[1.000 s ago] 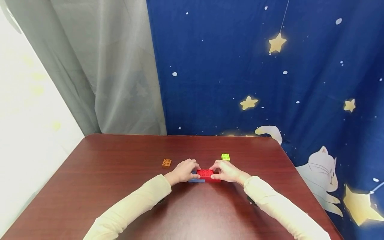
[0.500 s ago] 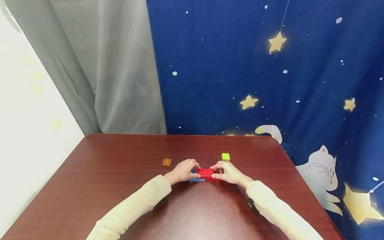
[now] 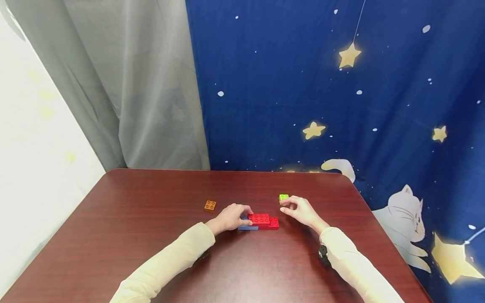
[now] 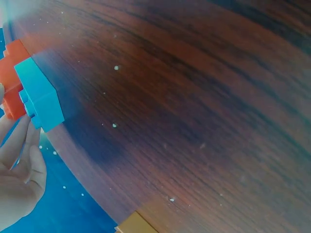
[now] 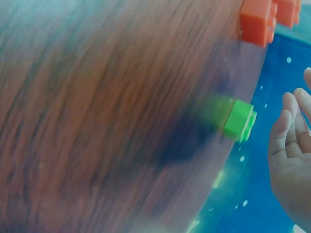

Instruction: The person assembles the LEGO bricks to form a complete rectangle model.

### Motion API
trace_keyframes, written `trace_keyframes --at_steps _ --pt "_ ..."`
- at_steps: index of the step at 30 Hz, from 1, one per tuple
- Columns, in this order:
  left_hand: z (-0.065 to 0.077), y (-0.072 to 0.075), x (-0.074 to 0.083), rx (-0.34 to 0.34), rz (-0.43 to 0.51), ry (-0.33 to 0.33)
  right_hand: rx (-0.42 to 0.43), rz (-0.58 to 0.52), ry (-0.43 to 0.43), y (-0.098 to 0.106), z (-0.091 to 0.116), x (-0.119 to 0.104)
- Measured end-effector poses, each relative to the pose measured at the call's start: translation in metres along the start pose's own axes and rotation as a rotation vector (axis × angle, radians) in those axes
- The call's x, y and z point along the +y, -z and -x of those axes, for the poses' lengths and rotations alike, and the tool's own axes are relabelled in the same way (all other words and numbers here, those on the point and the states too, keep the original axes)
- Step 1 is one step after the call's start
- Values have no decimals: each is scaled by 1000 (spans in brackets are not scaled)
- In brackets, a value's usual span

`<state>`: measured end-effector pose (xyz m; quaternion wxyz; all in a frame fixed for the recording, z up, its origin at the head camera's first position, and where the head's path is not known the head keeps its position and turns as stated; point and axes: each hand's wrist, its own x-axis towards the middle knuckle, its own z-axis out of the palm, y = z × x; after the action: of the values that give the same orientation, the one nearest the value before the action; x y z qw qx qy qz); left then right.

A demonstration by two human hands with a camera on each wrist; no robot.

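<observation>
At the table's middle a long red building brick (image 3: pixel 259 219) bridges a blue building brick (image 3: pixel 248 228) on the left and a second red brick (image 3: pixel 274 224) on the right. My left hand (image 3: pixel 231 217) pinches the upper red brick at its left end, finger behind and thumb in front. In the left wrist view the blue brick (image 4: pixel 41 94) sits right by those fingers. My right hand (image 3: pixel 303 211) holds nothing, fingers loosely bent beside a small lime-green brick (image 3: pixel 283 197). The right wrist view shows a gap between that hand (image 5: pixel 294 165) and the green brick (image 5: pixel 237 120).
An orange square brick (image 3: pixel 210 205) lies on the brown table (image 3: pixel 159 202), left of and behind the left hand. Behind the table's far edge hang a grey curtain (image 3: pixel 163 84) and a blue star-patterned curtain (image 3: pixel 265 105).
My right hand has let go of the right end of the upper red brick and moved right and away from me, to the green brick. The left hand keeps its place.
</observation>
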<state>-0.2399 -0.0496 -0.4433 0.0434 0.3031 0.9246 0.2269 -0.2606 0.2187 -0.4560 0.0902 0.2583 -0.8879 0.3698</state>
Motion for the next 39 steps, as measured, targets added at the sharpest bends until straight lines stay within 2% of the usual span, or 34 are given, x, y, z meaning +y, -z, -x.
trace_keyframes --at_steps 9,18,22,39 --pt "0 0 -1 3 25 6 111 24 -120 0 0 15" --pt "0 -3 -4 -4 35 6 151 34 -139 -4 -6 25" --pt "0 -3 -4 -3 48 10 142 30 -133 -4 -8 27" --pt "0 -4 -4 -2 70 -3 93 76 -213 -8 -8 36"
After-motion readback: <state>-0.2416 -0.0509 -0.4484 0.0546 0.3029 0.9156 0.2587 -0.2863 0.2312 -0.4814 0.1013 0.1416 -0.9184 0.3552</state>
